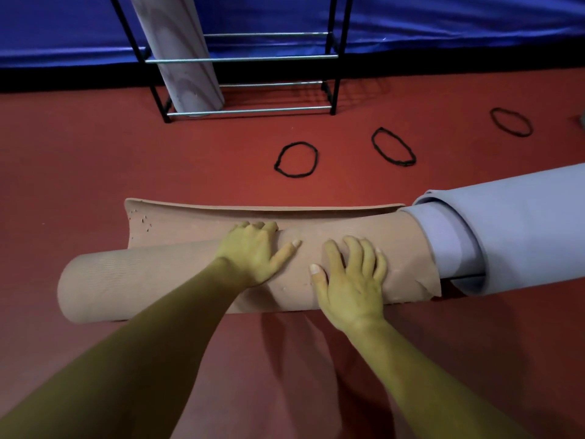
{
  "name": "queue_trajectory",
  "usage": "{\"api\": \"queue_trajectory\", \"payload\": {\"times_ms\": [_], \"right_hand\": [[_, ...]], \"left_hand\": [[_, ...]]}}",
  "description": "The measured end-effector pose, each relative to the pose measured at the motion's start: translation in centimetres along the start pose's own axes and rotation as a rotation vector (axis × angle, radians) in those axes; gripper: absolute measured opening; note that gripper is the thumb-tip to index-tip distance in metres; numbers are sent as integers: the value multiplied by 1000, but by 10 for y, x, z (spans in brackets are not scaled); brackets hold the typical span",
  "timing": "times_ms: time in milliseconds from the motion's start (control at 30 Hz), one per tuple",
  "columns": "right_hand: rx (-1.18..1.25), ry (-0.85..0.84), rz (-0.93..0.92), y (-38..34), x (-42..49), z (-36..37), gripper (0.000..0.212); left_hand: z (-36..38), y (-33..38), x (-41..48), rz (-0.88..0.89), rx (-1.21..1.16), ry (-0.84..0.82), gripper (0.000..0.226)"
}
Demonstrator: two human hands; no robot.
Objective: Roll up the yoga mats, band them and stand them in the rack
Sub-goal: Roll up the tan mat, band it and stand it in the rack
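Two bare hands are pressing down on one tan foam yoga mat (142, 280), which is lying mostly rolled across the red floor (95, 169).

- Left hand (253, 251): is lying flat on top of the roll, thumb spread wide, fingertips reaching over the far side of the roll; it is gripping nothing.
- Right hand (351, 280): is resting just beside the left, palm down, fingers straight and fanned out on the roll's surface; it is gripping nothing.
- Tan mat, loose end: is lying beyond the fingertips as a short unrolled strip, its far edge curling upward. The roll is extending well past the left hand on one side, and past the right hand on the other.
- Pale lavender foam mat (522, 223): is lying loosely rolled to the right of the right hand, its near end overlapped by the tan mat's right end.
- Three black elastic band loops: are lying on the floor beyond the hands, one (297, 143) straight ahead, one (374, 144) further right, one (492, 115) furthest right, all apart from each other and from the mats.
- Black metal rack with silver rungs (247, 110): is standing well beyond the hands, against a blue padded covering (443, 20).
- Pale marbled rolled mat (186, 64): is standing on end in the rack's left part, leaning slightly.
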State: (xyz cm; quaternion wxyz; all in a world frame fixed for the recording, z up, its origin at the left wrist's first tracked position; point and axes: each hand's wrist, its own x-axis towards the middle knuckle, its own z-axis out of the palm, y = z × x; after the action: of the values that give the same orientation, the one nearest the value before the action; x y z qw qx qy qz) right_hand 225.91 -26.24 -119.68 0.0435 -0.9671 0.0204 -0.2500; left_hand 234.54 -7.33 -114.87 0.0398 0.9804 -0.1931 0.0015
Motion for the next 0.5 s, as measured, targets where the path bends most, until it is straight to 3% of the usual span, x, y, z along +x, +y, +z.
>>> {"api": "queue_trajectory", "payload": {"times_ms": [333, 433, 500], "right_hand": [[-48, -39, -76, 7, 10, -15, 50], [-12, -171, -178, 14, 24, -27, 66], [-3, -344, -232, 18, 27, -32, 89]], "left_hand": [[4, 6, -20, -16, 1, 4, 85], [6, 2, -27, 28, -7, 15, 85], [5, -3, -32, 99, -30, 6, 91]]}}
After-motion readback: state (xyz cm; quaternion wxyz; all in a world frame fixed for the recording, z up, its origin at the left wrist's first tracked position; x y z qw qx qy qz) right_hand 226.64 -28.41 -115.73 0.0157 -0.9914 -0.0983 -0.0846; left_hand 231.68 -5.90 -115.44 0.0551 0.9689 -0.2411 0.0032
